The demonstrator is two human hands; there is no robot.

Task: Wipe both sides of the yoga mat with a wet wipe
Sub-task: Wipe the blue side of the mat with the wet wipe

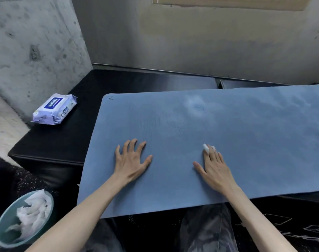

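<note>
Right hand [215,170] lay flat, pressing a wipe [208,148]; left hand [131,160] splayed beside it. Hard rubbing could have dragged the overhanging mat [245,133].

Left hand [132,159] splayed flat, right hand [214,167] outstretched

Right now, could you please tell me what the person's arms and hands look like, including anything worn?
No sleeves are in view; both arms are bare. The left hand shows no ring, watch or glove. The right hand is likewise ungloved, but a white wrapping, cloth or tissue, covers its index fingertip.
</note>
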